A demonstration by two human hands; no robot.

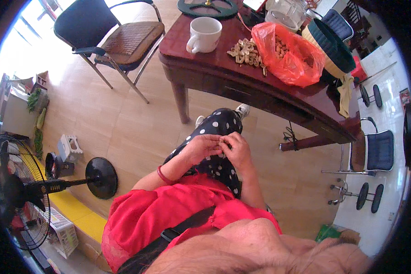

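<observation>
Over my lap, my left hand (204, 149) and my right hand (235, 148) meet at the fingertips. Both are closed in a pinch, and whatever lies between them is too small to make out. Beneath them are dark trousers with white dots (218, 122). Beyond, on the dark red wooden table (192, 68), an orange-red plastic bag (301, 73) lies open with peanuts (280, 47) inside. A heap of peanut shells (246, 52) sits just left of the bag. A white mug (205, 35) stands near the table's left corner.
A chair with a woven seat (128, 43) is at the far left. On the left a black standing fan (29, 187) rises from a round base (101, 178). A stack of baskets (331, 45) and a glass jar (285, 13) occupy the table's right part. Another chair (379, 150) appears at right.
</observation>
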